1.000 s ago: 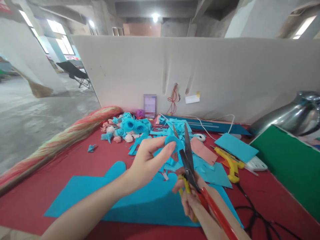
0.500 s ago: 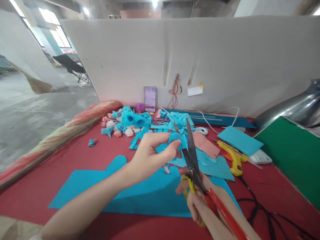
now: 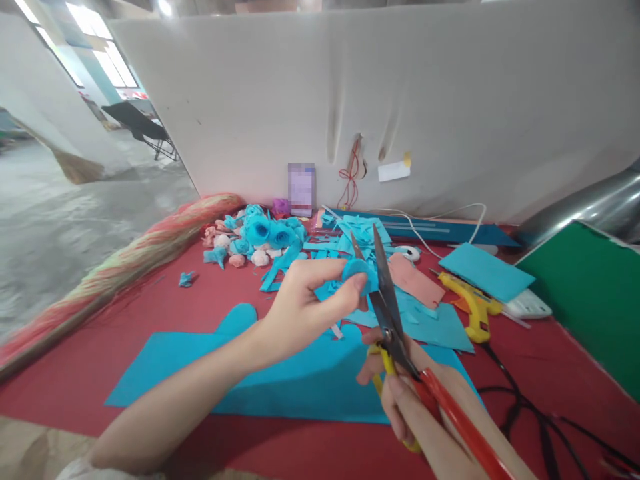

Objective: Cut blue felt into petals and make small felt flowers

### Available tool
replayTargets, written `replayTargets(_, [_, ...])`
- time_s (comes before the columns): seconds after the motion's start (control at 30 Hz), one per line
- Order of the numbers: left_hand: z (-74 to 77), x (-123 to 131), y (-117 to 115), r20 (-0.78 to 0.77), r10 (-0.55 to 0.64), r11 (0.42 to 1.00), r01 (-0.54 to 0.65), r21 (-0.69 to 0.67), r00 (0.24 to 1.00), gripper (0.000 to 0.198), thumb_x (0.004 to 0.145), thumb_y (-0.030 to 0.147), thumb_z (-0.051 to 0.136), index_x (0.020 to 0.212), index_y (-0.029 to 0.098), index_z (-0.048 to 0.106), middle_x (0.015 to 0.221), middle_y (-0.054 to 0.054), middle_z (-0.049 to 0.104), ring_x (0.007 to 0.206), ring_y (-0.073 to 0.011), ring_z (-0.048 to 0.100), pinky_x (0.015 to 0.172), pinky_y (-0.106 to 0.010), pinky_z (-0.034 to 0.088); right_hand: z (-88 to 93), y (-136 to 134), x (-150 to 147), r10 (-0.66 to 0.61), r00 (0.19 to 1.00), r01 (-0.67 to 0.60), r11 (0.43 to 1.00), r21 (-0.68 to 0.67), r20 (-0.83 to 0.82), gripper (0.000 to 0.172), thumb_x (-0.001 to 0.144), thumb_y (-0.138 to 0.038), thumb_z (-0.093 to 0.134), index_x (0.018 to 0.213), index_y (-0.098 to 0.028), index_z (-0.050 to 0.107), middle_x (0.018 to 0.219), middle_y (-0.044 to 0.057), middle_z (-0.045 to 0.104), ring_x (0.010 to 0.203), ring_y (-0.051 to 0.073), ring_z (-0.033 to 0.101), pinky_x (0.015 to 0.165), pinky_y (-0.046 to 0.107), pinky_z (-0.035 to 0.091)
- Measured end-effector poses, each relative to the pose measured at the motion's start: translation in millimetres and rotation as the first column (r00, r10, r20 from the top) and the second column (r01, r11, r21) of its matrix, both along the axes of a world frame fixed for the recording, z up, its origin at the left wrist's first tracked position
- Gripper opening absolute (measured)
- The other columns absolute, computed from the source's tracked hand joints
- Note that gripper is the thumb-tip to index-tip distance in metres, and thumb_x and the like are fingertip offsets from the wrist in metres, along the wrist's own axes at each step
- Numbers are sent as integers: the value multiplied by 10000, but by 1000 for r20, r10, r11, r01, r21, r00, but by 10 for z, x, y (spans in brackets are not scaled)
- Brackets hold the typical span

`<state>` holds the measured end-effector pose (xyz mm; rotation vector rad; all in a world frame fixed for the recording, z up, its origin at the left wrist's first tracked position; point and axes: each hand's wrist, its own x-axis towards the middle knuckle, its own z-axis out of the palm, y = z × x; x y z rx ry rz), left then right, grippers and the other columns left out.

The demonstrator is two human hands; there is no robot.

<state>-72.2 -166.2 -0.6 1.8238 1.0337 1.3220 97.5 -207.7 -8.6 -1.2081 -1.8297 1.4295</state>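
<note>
My left hand (image 3: 315, 300) pinches a small rounded piece of blue paper (image 3: 356, 270) between thumb and forefinger. In my right hand (image 3: 400, 400) are scissors (image 3: 387, 317) with red and yellow on the handles, blades spread apart and pointing up. The paper's right edge lies at the blades; whether it is between them I cannot tell. Under both hands a large blue sheet (image 3: 300, 393) lies flat, partly covered by my arms. Behind them is a heap of blue paper strips and scraps (image 3: 360, 230).
Blue paper flowers (image 3: 259, 230) and pink and white ones cluster at the back left. A yellow glue gun (image 3: 475, 307) with a black cord lies at right, near a blue paper stack (image 3: 487, 270) and a green board (image 3: 585, 300). A phone (image 3: 301, 190) leans on the back panel.
The view has tilted slightly, so the table things sit a little higher. My hands keep nearly the same pose, with the paper still pinched and the scissors' blades still apart.
</note>
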Motion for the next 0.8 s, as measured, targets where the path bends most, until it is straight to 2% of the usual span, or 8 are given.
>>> replayTargets(0.07, [-12, -4, 7, 1, 0, 1000, 0, 2, 1000, 307, 803, 267, 450, 521, 146, 453, 504, -17, 523, 483, -100, 489, 441, -212, 398, 33, -5, -3, -14, 1000, 13, 1000, 18, 17, 283, 860, -333, 339, 1014, -215, 546, 827, 61, 662, 807, 219, 639, 610, 269, 528])
replayTargets(0.13, [-21, -11, 9, -2, 1, 1000, -1, 10, 1000, 308, 805, 265, 450, 521, 146, 454, 502, -12, 510, 487, -101, 490, 442, -213, 392, 46, -5, -6, -24, 999, 24, 999, 24, 39, 273, 854, -315, 342, 983, -217, 562, 807, 53, 665, 809, 223, 639, 653, 286, 529])
replayTargets(0.3, [-37, -33, 3, 1, -5, 1000, 5, 10, 1000, 311, 817, 272, 449, 536, 142, 479, 507, -5, 504, 494, -96, 477, 452, -212, 389, 18, 15, -14, -55, 993, 52, 998, 30, 103, 240, 790, -222, 425, 1001, -212, 539, 716, 26, 647, 596, 192, 621, 571, 277, 507])
replayTargets(0.43, [-46, -34, 7, 13, -15, 1000, 15, -5, 1000, 311, 823, 287, 447, 555, 142, 506, 521, -4, 512, 495, -93, 468, 456, -209, 395, -55, 29, -24, -71, 989, 68, 997, 24, 129, 204, 804, -197, 399, 964, -194, 526, 685, 25, 628, 562, 172, 605, 536, 254, 484])
replayTargets(0.57, [-48, -27, 17, 4, -6, 1000, 6, -6, 1000, 297, 821, 274, 452, 565, 140, 521, 526, -4, 518, 508, -95, 480, 476, -214, 396, -139, 7, 0, -61, 997, 61, 998, 19, 53, 220, 880, -249, 325, 963, -180, 517, 667, 23, 617, 494, 130, 572, 463, 228, 454])
replayTargets(0.73, [-49, -16, 20, 12, -16, 1000, 16, -20, 1000, 292, 824, 271, 455, 571, 145, 530, 543, -2, 543, 521, -92, 488, 490, -209, 394, -247, -46, 60, -67, 998, 66, 997, 39, 12, 277, 893, -376, 430, 940, -125, 538, 677, -7, 564, 472, 64, 497, 429, 188, 429])
replayTargets(0.8, [-46, -9, 19, 15, -11, 1000, 11, -23, 1000, 294, 823, 264, 459, 562, 148, 528, 541, 1, 553, 512, -88, 481, 484, -207, 387, -315, -47, 57, -70, 998, 70, 996, 53, 3, 283, 901, -381, 415, 892, -128, 540, 597, -37, 517, 400, 42, 428, 379, 162, 377])
